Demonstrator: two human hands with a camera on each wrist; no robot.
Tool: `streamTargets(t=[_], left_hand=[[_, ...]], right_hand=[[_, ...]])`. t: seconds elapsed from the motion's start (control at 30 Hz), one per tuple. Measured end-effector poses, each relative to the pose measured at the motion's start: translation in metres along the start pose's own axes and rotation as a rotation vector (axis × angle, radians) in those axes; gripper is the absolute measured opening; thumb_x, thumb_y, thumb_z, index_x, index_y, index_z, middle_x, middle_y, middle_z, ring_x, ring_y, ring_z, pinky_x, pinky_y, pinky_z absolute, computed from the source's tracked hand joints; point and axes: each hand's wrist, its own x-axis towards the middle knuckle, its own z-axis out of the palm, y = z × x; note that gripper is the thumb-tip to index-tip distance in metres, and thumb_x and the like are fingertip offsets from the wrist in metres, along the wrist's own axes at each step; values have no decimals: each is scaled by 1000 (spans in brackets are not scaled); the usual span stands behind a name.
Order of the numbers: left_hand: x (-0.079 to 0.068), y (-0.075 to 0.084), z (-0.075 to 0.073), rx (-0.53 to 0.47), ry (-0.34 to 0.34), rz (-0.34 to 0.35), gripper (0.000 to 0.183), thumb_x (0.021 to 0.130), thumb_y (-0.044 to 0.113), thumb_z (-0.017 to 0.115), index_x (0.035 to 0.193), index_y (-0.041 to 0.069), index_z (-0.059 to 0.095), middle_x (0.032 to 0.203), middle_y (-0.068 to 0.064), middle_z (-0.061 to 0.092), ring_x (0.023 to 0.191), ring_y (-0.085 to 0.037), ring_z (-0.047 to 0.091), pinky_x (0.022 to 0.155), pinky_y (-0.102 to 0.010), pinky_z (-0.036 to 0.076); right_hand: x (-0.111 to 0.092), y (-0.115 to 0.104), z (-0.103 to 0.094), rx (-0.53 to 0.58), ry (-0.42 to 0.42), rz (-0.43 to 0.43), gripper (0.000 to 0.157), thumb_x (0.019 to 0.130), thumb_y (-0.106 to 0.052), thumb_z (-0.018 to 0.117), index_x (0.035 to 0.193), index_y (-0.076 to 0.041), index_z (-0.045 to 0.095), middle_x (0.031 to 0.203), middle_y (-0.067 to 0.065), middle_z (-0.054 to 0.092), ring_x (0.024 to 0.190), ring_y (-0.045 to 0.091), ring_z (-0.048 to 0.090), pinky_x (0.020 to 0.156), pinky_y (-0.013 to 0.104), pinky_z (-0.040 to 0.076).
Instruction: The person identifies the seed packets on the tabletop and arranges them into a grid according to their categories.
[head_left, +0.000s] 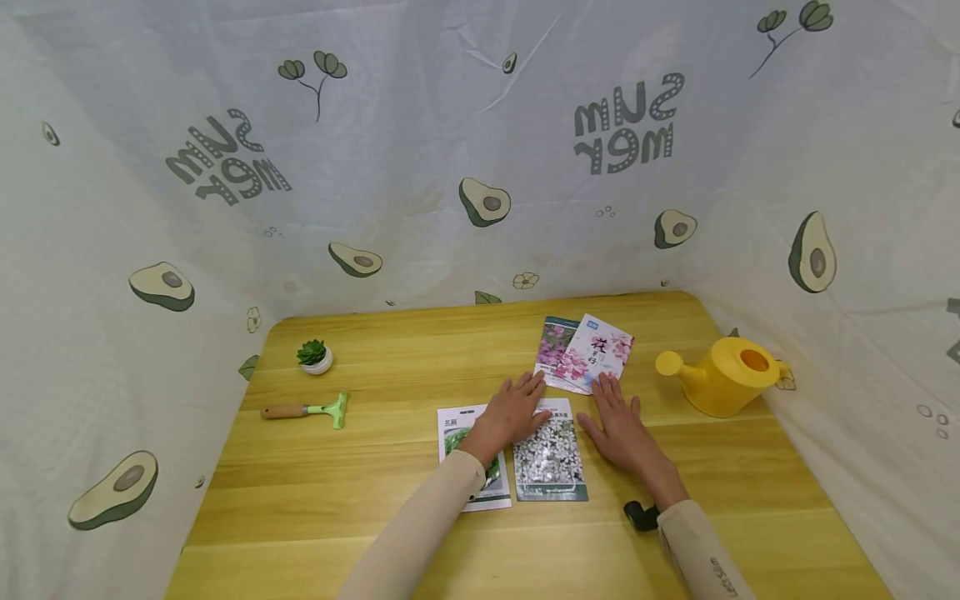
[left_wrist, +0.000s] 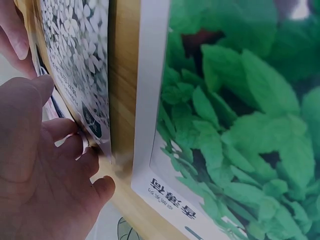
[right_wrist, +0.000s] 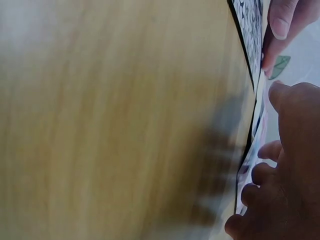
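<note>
My left hand [head_left: 510, 417] reaches over two packets lying side by side, its fingertips at the lower left corner of a purple-flower packet [head_left: 553, 340]. Fingers extended, my right hand [head_left: 622, 429] has its tips at the lower edge of a pink-blossom packet [head_left: 603, 354], which overlaps the purple one. Below the left hand lies a white-flower packet [head_left: 551, 458], its upper edge near the thumb. A green-leaf packet [head_left: 491, 496] sits partly hidden under the left forearm; its leaves [left_wrist: 240, 130] fill much of the left wrist view.
A yellow watering can [head_left: 723, 379] stands at the right of the wooden table [head_left: 390, 358]. To the left are a small potted succulent [head_left: 314, 357] and a green hand tool [head_left: 307, 410] with a wooden handle. A printed avocado cloth [head_left: 420, 150] encloses the back and sides.
</note>
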Motion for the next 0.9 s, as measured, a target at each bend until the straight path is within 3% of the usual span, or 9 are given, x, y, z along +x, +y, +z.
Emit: streamTargets(t=[0.5, 0.9], left_hand=[[4, 6, -3, 23, -1, -20, 63, 116, 47, 45, 170, 16, 36, 179, 1, 27, 164, -19, 26, 133, -47, 26], [0, 4, -7, 39, -22, -71, 58, 117, 45, 41, 170, 22, 36, 179, 6, 25, 165, -18, 22, 134, -52, 23]], right_hand=[[7, 4, 0, -22, 1, -6, 77, 113, -30, 56, 165, 14, 21, 174, 36, 11, 161, 56, 8, 122, 83, 1], [7, 8, 0, -43, -6, 22, 78, 113, -37, 55, 166, 11, 23, 175, 34, 12, 162, 55, 9, 122, 83, 1]])
